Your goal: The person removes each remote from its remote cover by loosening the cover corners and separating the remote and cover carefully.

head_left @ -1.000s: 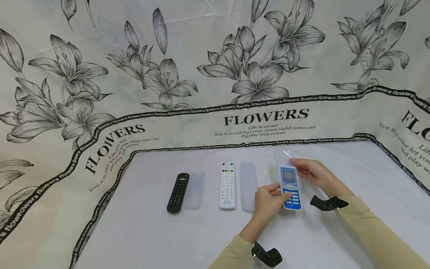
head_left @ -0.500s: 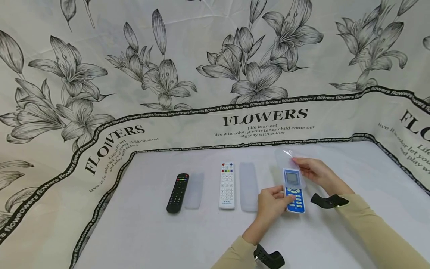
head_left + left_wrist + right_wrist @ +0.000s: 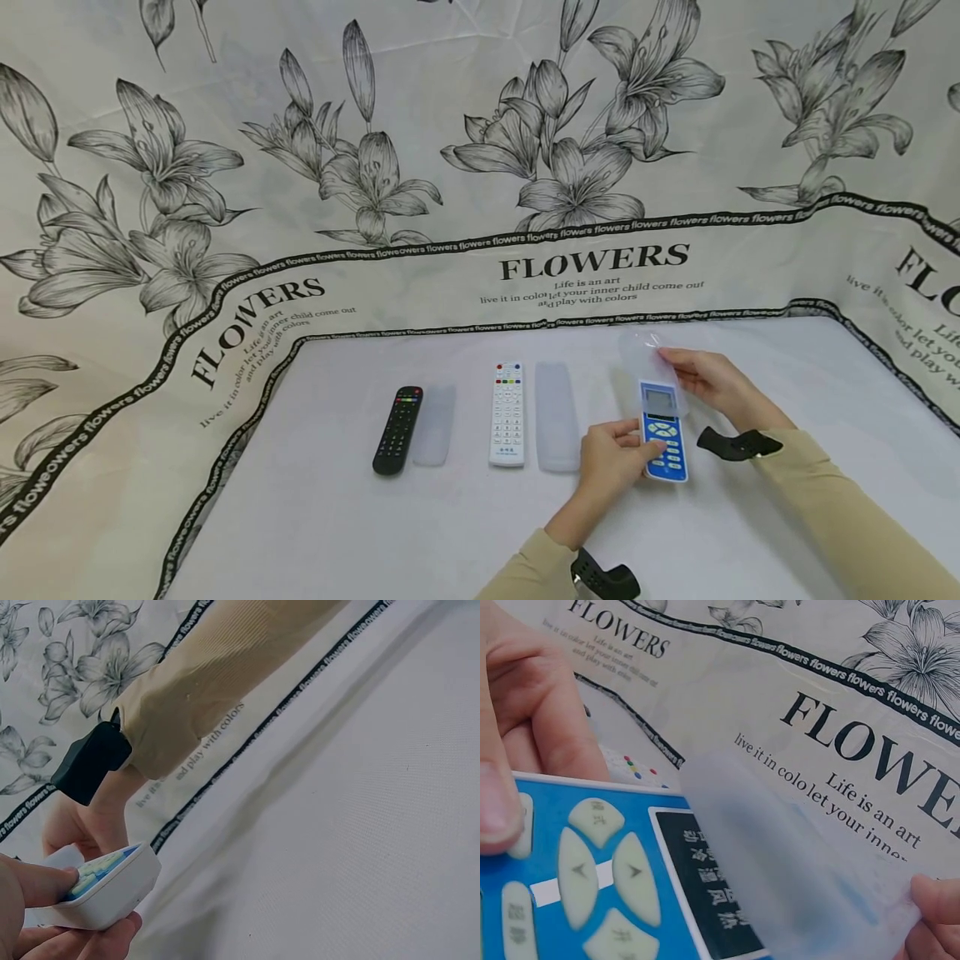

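In the head view my left hand (image 3: 609, 460) grips the lower half of a blue-and-white remote control (image 3: 670, 457), thumb over its buttons. The left wrist view shows the thumb on top of the remote control (image 3: 124, 889) and fingers beneath it. My right hand (image 3: 708, 379) pinches a clear plastic sleeve (image 3: 640, 357) near its far end. The remote's screen end sits within the sleeve's near end. In the right wrist view the translucent sleeve (image 3: 787, 855) overlaps the dark edge of the screen, while the buttons lie bare.
On the white table (image 3: 315, 517), a black remote (image 3: 397, 431) lies beside a flat clear sleeve (image 3: 434, 425). A white remote (image 3: 507, 414) and another clear sleeve (image 3: 556, 415) lie nearer my left hand. Flower-printed cloth (image 3: 420, 292) rises behind.
The sleeve has come over the remote's screen end, which was uncovered a second ago. Both hands have drifted slightly right, and the remote has also come a little nearer to me.
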`<state>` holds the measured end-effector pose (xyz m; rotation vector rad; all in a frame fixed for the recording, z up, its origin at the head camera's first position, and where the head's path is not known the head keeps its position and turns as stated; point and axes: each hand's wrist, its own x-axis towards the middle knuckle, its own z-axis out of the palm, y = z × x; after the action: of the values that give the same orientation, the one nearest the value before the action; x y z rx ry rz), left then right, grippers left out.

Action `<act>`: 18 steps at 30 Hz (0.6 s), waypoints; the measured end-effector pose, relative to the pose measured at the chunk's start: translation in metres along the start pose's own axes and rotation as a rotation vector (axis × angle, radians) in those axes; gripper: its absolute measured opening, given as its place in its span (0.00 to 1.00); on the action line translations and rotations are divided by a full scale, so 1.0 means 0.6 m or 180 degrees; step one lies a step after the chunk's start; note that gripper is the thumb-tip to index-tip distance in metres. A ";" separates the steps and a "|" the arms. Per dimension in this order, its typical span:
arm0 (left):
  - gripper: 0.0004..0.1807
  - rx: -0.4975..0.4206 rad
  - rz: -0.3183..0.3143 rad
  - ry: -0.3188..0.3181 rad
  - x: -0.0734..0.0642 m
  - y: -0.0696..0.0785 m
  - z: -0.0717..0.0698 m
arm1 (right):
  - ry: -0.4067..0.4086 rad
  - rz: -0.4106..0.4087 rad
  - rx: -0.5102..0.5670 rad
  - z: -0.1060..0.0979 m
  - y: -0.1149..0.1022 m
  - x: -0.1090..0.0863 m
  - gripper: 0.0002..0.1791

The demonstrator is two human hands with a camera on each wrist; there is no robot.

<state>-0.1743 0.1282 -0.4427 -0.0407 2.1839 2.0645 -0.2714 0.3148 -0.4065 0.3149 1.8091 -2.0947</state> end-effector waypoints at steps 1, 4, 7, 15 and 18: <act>0.18 0.0015 0.0002 0.0004 0.000 0.000 0.000 | -0.0006 -0.0014 0.0014 -0.001 0.000 0.000 0.14; 0.18 0.0055 0.0005 0.0011 -0.002 -0.001 0.001 | -0.0049 -0.0057 0.0100 -0.004 0.000 0.002 0.16; 0.18 0.0085 0.0002 0.0010 -0.003 -0.001 0.003 | -0.0084 -0.0085 0.0180 -0.007 0.001 0.004 0.16; 0.19 0.0046 -0.0047 0.0010 -0.007 -0.001 0.007 | -0.0140 -0.0056 0.0289 -0.013 -0.003 0.007 0.15; 0.19 0.0069 -0.0048 0.0000 -0.008 -0.001 0.008 | -0.0145 -0.0027 0.0294 -0.013 -0.005 0.006 0.14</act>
<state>-0.1691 0.1328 -0.4432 -0.0546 2.1987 2.0328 -0.2766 0.3222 -0.4066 0.2814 1.6942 -2.1775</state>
